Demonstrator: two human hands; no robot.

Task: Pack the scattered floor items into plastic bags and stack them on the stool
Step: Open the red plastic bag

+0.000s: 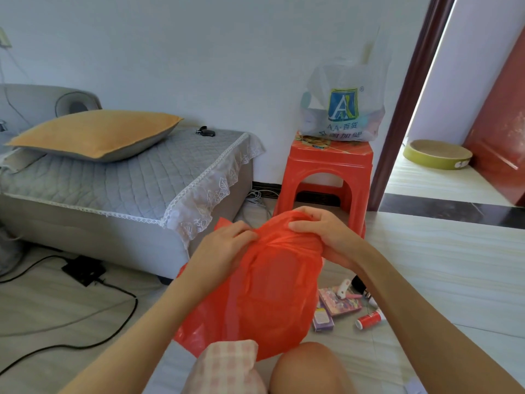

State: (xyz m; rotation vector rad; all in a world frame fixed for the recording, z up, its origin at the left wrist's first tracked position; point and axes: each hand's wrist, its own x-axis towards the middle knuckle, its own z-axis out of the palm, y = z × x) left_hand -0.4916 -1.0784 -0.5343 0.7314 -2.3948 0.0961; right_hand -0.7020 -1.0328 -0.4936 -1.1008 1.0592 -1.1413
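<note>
Kneeling on the floor (440, 265), a person shows one bare knee (308, 365) and a pink checked garment (227, 365) at the near edge of the view.

Red plastic bag (255, 294): held up above the floor just past the knee, its body hanging slack and translucent. Left hand (224, 245): grip closed, pinching the bag's gathered top on its left side. Right hand (324, 228): grip closed, bunching the bag's top on its right side. The two hands sit near each other at the mouth.

Scattered items, on the floor right of the bag: purple box (322, 318), patterned purple packet (341, 302), red thread spool (369, 319) lying on its side, small white and black objects (355, 288) too small to identify.

Black cable (85, 322): trailing over the floor at left, with a black box (83, 270) near the bed.

Red plastic stool (326, 172): standing beyond the bag, against the wall beside the door frame (409, 103).

White printed bag (342, 109): filled, resting on the stool's seat over a flat printed item (315, 143).

Bed (113, 180): left of the stool, grey quilted cover with lace trim, carrying an orange pillow (96, 135) and a small dark object (205, 132) near its far edge.

Round yellow tray (437, 157): on the floor through the doorway.
</note>
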